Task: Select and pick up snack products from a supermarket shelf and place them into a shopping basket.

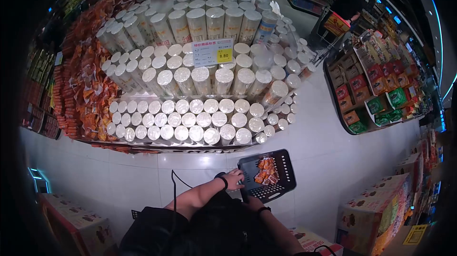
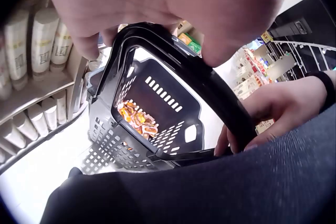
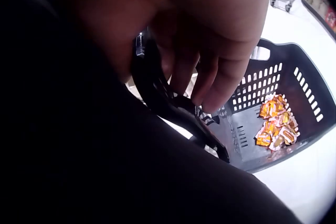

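Observation:
A black shopping basket with several orange-wrapped packets inside hangs in front of the body, its handle raised toward the wearer. At the top of the left wrist view, the left hand holds the handle's upper part, thumb on one side and fingers on the other, the fingertips partly hidden. The right hand curls its fingers round another part of the same handle, close to the dark clothing. From above, the left hand lies ahead of the right hand, both at the basket's near-left side.
A large display of white cylindrical packages with a price sign stands ahead, orange bags at its left. Shelves of colourful packets stand right, printed boxes lower right. A person with a cart is at upper right.

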A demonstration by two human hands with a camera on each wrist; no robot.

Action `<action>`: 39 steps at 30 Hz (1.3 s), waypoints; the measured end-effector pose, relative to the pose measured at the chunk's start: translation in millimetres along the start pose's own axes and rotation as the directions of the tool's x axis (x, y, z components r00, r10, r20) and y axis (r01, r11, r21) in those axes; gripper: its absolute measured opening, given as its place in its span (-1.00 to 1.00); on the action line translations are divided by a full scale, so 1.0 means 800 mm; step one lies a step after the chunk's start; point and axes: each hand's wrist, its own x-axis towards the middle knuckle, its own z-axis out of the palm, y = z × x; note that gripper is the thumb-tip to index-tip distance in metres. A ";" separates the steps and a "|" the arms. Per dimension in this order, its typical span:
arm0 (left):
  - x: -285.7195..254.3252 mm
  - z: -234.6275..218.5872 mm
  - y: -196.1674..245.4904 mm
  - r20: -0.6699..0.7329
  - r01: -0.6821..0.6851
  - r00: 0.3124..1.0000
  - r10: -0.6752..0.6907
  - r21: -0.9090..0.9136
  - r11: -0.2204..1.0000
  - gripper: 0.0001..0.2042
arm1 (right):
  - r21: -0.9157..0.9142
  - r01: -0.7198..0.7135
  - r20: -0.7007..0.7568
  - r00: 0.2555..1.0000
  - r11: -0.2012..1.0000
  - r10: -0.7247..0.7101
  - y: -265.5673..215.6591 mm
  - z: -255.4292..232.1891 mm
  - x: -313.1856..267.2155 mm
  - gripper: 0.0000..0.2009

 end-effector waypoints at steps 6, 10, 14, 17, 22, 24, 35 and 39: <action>-0.047 -0.013 -0.006 0.040 0.029 0.999 -0.028 -0.029 0.999 -0.48 | -0.184 -0.009 0.092 0.995 0.983 0.026 -0.035 0.009 0.015 -0.56; -0.042 -0.004 -0.016 0.111 -0.040 0.993 0.046 -0.054 0.998 -0.44 | -0.121 -0.057 0.045 0.997 0.991 0.063 -0.018 0.023 0.009 -0.53; -0.044 0.013 -0.014 0.126 -0.054 0.991 0.053 0.001 0.999 -0.34 | -0.037 -0.149 -0.085 0.986 0.988 0.146 -0.023 0.028 -0.020 -0.53; -0.054 0.011 -0.001 0.144 -0.005 0.990 0.007 -0.015 1.000 -0.16 | -0.038 -0.226 -0.212 0.954 0.973 0.213 -0.025 0.032 -0.032 -0.50; -0.129 -0.018 0.033 -0.059 0.155 0.984 -0.169 -0.189 0.970 -0.14 | 0.018 -0.292 -0.478 0.838 0.956 0.265 -0.007 0.021 -0.027 -0.55; -0.174 -0.043 0.050 0.007 0.325 0.942 -0.335 -0.258 0.910 -0.15 | 0.148 -0.077 -0.491 0.860 0.986 0.141 0.030 0.027 -0.003 -0.54; -0.477 -0.020 -0.025 -0.271 0.597 0.594 -0.757 -0.483 0.641 -0.43 | 0.169 -0.025 -0.571 0.812 0.985 0.118 -0.015 0.027 0.056 -0.41; -0.513 -0.040 -0.056 -0.424 0.310 0.424 -0.800 -0.762 0.568 -0.51 | 0.452 -0.078 -0.392 0.878 0.888 0.277 -0.019 0.030 0.035 -0.47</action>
